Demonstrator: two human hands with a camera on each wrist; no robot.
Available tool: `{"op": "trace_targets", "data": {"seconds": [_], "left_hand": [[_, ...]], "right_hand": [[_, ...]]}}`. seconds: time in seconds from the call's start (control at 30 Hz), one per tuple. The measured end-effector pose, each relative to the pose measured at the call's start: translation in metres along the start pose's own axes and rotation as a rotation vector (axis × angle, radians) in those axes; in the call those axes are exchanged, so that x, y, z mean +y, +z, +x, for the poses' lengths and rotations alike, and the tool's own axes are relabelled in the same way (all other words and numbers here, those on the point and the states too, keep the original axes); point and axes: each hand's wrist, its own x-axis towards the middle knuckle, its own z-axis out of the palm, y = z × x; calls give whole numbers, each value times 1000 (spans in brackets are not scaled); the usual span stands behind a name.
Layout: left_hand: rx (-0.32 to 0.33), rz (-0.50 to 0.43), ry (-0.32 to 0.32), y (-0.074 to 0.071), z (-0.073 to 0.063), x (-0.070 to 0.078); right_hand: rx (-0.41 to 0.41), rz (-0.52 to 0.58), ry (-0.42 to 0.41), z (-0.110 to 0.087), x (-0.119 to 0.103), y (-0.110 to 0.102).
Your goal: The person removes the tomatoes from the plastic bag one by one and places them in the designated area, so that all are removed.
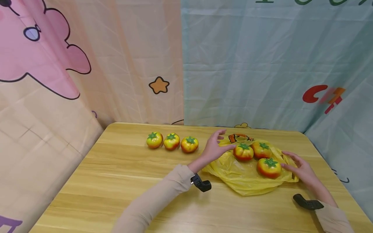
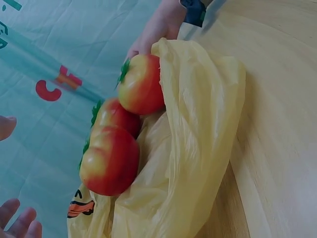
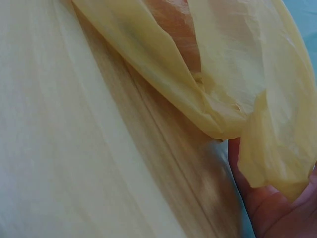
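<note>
Three red-and-yellow tomatoes with green leafy tops sit on a spread yellow plastic bag [image 1: 242, 186]. My left hand [image 1: 215, 149] is over the bag's left side, fingers spread, its thumb tip right at the left tomato [image 1: 243, 152]. Behind it lies a second tomato [image 1: 261, 149]. At the bag's right edge is my right hand [image 1: 303, 171], fingers extended and thumb tip close to the front tomato [image 1: 269, 168]. A fold of the bag [image 3: 277, 148] hangs over the right palm [image 3: 282, 213] in the right wrist view, hiding part of that hand.
Three more tomatoes stand in a row on the wooden table [image 1: 116, 181], left of the bag: a left one [image 1: 154, 140], a middle one [image 1: 171, 141] and a right one [image 1: 189, 144]. Printed curtains [image 1: 239, 71] hang along the table's back and sides.
</note>
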Motion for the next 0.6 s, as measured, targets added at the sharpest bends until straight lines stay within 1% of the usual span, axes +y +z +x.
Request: {"op": "trace_targets", "data": {"seconds": [0.13, 0.27, 0.47, 0.6], "left_hand": [[-18, -25, -21, 9, 4, 1], [-38, -31, -50, 18, 7, 2], [-51, -12, -100, 30, 12, -1], [-67, 25, -109, 36, 14, -7]], "right_hand": [[5, -6, -6, 0, -2, 0], [4, -14, 0, -1, -3, 0], [4, -11, 3, 1, -1, 1], [6, -9, 9, 2, 0, 1]]}}
